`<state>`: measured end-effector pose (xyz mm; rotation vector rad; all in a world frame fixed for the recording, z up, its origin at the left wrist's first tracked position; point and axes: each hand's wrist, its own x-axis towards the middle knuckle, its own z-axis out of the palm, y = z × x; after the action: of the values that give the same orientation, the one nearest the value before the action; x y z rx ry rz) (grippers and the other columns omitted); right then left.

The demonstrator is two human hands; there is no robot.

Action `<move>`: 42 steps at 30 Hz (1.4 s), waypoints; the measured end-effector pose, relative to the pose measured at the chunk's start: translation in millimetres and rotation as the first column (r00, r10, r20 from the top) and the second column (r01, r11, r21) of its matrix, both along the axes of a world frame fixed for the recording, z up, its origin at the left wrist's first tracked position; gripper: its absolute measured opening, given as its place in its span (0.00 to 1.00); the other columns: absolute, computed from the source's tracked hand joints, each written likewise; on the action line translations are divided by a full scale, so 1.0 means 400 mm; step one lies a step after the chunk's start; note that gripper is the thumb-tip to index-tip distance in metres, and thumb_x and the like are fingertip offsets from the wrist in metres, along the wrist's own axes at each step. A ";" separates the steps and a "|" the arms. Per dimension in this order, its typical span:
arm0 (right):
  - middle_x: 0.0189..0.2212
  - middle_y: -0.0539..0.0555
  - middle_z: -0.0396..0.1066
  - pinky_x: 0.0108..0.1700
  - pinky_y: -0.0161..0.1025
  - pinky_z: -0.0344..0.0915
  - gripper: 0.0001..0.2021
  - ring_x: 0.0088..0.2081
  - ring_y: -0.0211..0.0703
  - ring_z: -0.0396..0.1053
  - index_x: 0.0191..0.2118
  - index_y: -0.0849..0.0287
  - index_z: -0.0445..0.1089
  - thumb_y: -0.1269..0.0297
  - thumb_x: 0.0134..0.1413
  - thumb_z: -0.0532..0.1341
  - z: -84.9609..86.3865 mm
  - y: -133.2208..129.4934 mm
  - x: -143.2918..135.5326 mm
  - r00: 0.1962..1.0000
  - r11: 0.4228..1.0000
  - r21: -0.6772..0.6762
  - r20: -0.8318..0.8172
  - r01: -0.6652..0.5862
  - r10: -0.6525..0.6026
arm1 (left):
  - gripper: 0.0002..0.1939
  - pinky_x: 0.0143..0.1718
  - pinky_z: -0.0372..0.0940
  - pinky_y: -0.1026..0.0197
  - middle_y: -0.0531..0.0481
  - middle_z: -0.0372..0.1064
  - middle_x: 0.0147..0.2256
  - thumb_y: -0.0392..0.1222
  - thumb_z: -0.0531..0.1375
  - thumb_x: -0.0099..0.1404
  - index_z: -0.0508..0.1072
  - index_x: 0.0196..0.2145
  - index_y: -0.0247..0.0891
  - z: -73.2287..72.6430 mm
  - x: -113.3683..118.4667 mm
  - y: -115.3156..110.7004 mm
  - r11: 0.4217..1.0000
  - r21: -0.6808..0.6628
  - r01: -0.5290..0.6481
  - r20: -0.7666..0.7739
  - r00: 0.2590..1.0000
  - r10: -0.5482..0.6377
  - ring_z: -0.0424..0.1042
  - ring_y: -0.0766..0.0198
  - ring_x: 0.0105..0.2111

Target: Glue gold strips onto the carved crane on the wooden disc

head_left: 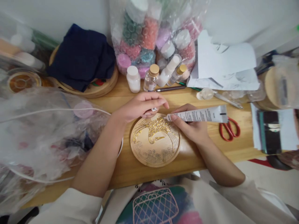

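A round wooden plaque [142,152] lies flat on the table, bearing a crane outlined in raised gold lines and waves drawn in thin dark lines. My right hand [192,127] is closed around a white paint tube [203,114], its nozzle pointing left over the plaque's upper right edge. Above the plaque's upper rim, my left hand [146,105] is curled, with a small white cap [154,109] showing between its fingers. Part of the plaque's top edge is hidden by my hands.
Small bottles [151,77] stand behind my hands, with a pen [171,88] beside them. Red-handled scissors [229,129] and a dark phone [271,132] lie to the right. Plastic bags [46,133] and a white cable [98,109] crowd the left. Dark cloth [81,56] covers a round wooden box.
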<state>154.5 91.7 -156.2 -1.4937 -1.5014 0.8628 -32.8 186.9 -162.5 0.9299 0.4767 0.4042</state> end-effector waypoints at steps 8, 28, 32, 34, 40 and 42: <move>0.23 0.48 0.72 0.22 0.33 0.63 0.07 0.22 0.35 0.67 0.31 0.55 0.70 0.59 0.54 0.66 -0.004 0.000 0.002 1.000 1.000 0.006 -0.015 -0.005 0.005 | 0.11 0.15 0.46 0.73 0.62 0.51 0.14 0.45 0.64 0.64 0.73 0.33 0.32 0.006 0.001 -0.001 0.999 -0.031 -0.035 0.001 0.999 0.035 0.48 0.77 0.14; 0.24 0.48 0.73 0.22 0.34 0.64 0.08 0.23 0.36 0.67 0.32 0.55 0.71 0.56 0.55 0.66 -0.006 0.001 0.004 1.000 1.000 -0.003 -0.018 -0.024 0.024 | 0.11 0.15 0.46 0.72 0.63 0.49 0.14 0.45 0.64 0.63 0.72 0.32 0.33 0.009 0.005 -0.002 0.999 -0.020 -0.051 -0.013 0.999 0.051 0.47 0.77 0.13; 0.25 0.48 0.73 0.22 0.34 0.64 0.07 0.22 0.36 0.67 0.32 0.54 0.71 0.57 0.55 0.66 -0.004 0.001 0.003 1.000 1.000 0.005 -0.011 -0.016 0.016 | 0.11 0.15 0.45 0.72 0.62 0.50 0.14 0.45 0.64 0.63 0.73 0.32 0.33 0.009 0.004 -0.003 0.998 -0.020 -0.054 -0.009 0.998 0.054 0.47 0.77 0.13; 0.25 0.49 0.73 0.22 0.35 0.64 0.07 0.22 0.36 0.68 0.32 0.54 0.71 0.58 0.55 0.66 -0.003 0.000 0.004 1.000 1.000 -0.002 -0.005 -0.022 0.022 | 0.11 0.15 0.45 0.72 0.62 0.50 0.14 0.45 0.64 0.64 0.72 0.32 0.33 0.010 0.004 -0.003 0.998 -0.019 -0.053 -0.013 0.999 0.053 0.47 0.77 0.13; 0.24 0.48 0.73 0.22 0.34 0.65 0.05 0.23 0.36 0.68 0.32 0.54 0.71 0.61 0.54 0.66 -0.004 0.000 0.005 1.000 1.000 0.012 -0.015 -0.016 0.017 | 0.11 0.16 0.45 0.72 0.62 0.50 0.14 0.45 0.63 0.64 0.72 0.33 0.33 0.008 0.002 -0.002 0.999 -0.019 -0.049 -0.014 0.999 0.048 0.47 0.77 0.13; 0.25 0.47 0.72 0.23 0.34 0.65 0.05 0.23 0.35 0.68 0.32 0.54 0.71 0.61 0.54 0.66 -0.005 0.000 0.004 1.000 1.000 0.023 -0.019 -0.015 0.016 | 0.11 0.16 0.46 0.72 0.62 0.50 0.14 0.45 0.63 0.64 0.72 0.33 0.33 0.006 0.002 -0.002 0.999 -0.017 -0.045 -0.010 0.999 0.045 0.47 0.77 0.13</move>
<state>155.9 91.8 -158.4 -1.4549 -1.5057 0.8641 -32.0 186.3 -160.0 0.9063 0.5101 0.4359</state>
